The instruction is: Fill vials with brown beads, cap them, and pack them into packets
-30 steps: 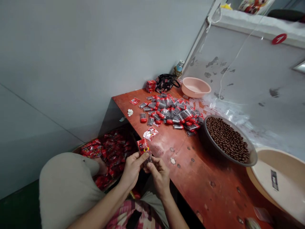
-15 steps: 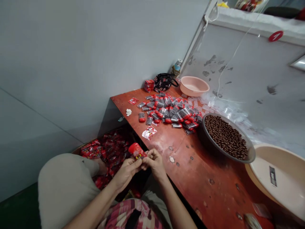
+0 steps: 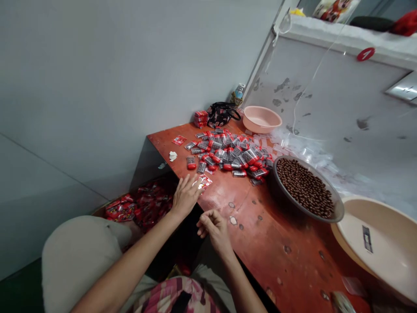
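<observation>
My left hand (image 3: 187,196) reaches over the table's near edge with its fingers spread. Its fingertips touch or cover part of the red-and-white printed packets (image 3: 204,181) lying flat there. My right hand (image 3: 214,229) hovers by the edge, fingers curled inward, with nothing visible in them. Farther up the table lies a heap of small clear packs with red ends (image 3: 228,152), dark contents showing through. Below the table, beside my knee, many shiny red printed packets (image 3: 122,209) fill a container.
A grey bowl of brown chocolate-like balls (image 3: 302,187) stands on the red table (image 3: 254,243). Near it are a large cream basin (image 3: 387,243) and a pink basin (image 3: 260,119). Clear plastic pieces (image 3: 312,152) line the wall. A dark bag (image 3: 220,115) and red boxes (image 3: 201,118) sit at the back.
The red printed packet held in both hands is gone from them. My left hand has moved up and forward to the flat packets; my right hand stays near the edge. The view shifted slightly.
</observation>
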A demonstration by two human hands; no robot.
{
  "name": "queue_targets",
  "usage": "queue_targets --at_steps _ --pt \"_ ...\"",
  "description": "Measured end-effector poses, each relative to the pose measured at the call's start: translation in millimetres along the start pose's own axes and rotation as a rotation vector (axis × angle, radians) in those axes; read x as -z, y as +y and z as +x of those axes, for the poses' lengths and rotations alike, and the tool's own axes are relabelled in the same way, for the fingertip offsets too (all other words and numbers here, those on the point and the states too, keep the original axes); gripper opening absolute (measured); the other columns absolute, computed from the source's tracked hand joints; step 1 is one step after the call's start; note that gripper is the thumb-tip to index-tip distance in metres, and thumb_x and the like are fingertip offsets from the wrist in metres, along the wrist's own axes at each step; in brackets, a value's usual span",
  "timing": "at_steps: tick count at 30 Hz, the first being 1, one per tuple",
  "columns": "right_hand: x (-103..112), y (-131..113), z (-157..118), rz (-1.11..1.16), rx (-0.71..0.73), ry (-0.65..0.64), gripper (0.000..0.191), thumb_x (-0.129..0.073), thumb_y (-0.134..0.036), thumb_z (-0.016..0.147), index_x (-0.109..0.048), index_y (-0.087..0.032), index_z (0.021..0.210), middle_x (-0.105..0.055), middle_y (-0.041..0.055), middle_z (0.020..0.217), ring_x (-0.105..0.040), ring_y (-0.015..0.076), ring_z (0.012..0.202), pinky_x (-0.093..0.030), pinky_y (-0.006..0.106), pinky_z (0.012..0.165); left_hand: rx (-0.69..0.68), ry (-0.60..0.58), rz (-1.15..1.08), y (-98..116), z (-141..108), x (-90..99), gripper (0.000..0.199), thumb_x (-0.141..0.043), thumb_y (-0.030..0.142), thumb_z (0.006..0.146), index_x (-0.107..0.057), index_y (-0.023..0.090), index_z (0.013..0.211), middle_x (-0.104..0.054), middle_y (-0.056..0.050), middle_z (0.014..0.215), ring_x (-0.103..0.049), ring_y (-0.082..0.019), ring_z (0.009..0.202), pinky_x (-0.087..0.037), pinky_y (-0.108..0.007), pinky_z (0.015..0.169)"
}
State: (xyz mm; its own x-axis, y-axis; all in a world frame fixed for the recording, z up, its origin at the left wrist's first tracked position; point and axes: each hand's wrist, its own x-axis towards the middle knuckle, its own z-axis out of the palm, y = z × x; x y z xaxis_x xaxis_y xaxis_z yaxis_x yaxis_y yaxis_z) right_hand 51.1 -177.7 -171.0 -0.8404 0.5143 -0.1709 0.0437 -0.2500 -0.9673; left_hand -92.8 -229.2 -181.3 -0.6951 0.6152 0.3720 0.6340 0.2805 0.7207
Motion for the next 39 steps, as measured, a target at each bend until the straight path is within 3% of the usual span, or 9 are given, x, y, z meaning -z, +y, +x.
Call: queue_targets --at_steps 4,9,15,23,29,31,34,37,39 --pt "4 -2 2 -0.039 0.012 -0.008 0.019 -0.056 -0.034 0.077 -0.052 -0.015 0.073 -0.060 -0.0007 0.060 -0.054 0.0075 0.044 -0.040 0.016 0.040 -0.075 -0.043 0.268 -10 16 -20.1 0.027 -0.050 0.028 0.079 -0.061 0.027 0.104 -0.054 -0.004 0.121 -0.036 -0.028 0.120 -0.017 -0.049 0.102" --pt "14 -15 15 -0.081 0.035 0.046 0.019 -0.057 -0.034 0.076 -0.053 -0.015 0.072 -0.060 -0.0008 0.060 -0.054 0.0079 0.045 -0.040 0.017 0.042 -0.119 0.003 0.329 -16 16 -30.6 0.026 -0.043 0.023 0.083 -0.065 0.023 0.096 -0.061 -0.004 0.111 -0.043 -0.025 0.115 -0.020 -0.047 0.101" --pt "13 -33 26 -0.134 0.106 0.085 0.018 -0.056 -0.032 0.076 -0.053 -0.015 0.070 -0.056 -0.0032 0.054 -0.051 0.0071 0.044 -0.038 0.017 0.042 -0.170 0.036 0.308 -18 16 -29.9 0.024 -0.047 0.026 0.080 -0.065 0.019 0.095 -0.061 -0.007 0.110 -0.046 -0.027 0.113 -0.024 -0.047 0.100" --pt "16 -16 40 -0.177 0.122 0.140 0.017 -0.058 -0.032 0.073 -0.054 -0.016 0.070 -0.056 -0.0031 0.054 -0.053 0.0087 0.046 -0.039 0.018 0.043 -0.197 0.161 0.202 -24 12 -37.0 0.020 -0.048 0.024 0.081 -0.066 0.020 0.090 -0.065 -0.006 0.103 -0.048 -0.026 0.111 -0.028 -0.049 0.098" --pt "16 -11 79 0.135 0.173 0.255 0.033 -0.065 -0.028 0.067 -0.051 -0.020 0.096 -0.062 0.0003 0.080 -0.059 0.0116 0.067 -0.047 0.023 0.059 -0.228 0.170 0.027 -4 3 -26.9 0.024 -0.046 0.024 0.082 -0.063 0.020 0.100 -0.059 -0.007 0.114 -0.042 -0.022 0.117 -0.031 -0.044 0.099" --pt "16 -14 86 0.207 0.163 0.210 0.032 -0.066 -0.026 0.067 -0.051 -0.019 0.094 -0.062 -0.0004 0.076 -0.058 0.0107 0.062 -0.047 0.022 0.057 -0.140 0.136 -0.139 7 -3 -16.5 0.027 -0.048 0.026 0.081 -0.060 0.021 0.105 -0.057 -0.007 0.117 -0.046 -0.023 0.114 -0.035 -0.042 0.096" --pt "18 -25 88 0.152 0.101 0.049 0.030 -0.067 -0.024 0.065 -0.053 -0.018 0.092 -0.062 -0.0008 0.072 -0.056 0.0089 0.055 -0.044 0.019 0.051 0.216 0.014 -0.479 15 -10 1.9 0.035 -0.050 0.034 0.078 -0.058 0.018 0.108 -0.064 -0.009 0.103 -0.059 -0.023 0.094 -0.047 -0.038 0.082" --pt "19 -38 90 -0.018 0.015 -0.169 0.032 -0.066 -0.023 0.065 -0.054 -0.017 0.094 -0.063 0.0000 0.071 -0.056 0.0097 0.054 -0.042 0.019 0.049 0.510 -0.232 -0.816 12 -13 16.6 0.030 -0.054 0.039 0.074 -0.067 0.014 0.086 -0.069 -0.010 0.082 -0.063 -0.022 0.077 -0.051 -0.033 0.068" --pt "17 -46 97 -0.189 0.018 -0.276 0.027 -0.064 -0.024 0.067 -0.055 -0.017 0.092 -0.063 0.0006 0.071 -0.056 0.0116 0.055 -0.043 0.021 0.050 0.613 -0.296 -0.934 7 -15 22.4 0.026 -0.059 0.037 0.070 -0.068 0.013 0.074 -0.069 -0.010 0.077 -0.063 -0.020 0.073 -0.051 -0.029 0.064"
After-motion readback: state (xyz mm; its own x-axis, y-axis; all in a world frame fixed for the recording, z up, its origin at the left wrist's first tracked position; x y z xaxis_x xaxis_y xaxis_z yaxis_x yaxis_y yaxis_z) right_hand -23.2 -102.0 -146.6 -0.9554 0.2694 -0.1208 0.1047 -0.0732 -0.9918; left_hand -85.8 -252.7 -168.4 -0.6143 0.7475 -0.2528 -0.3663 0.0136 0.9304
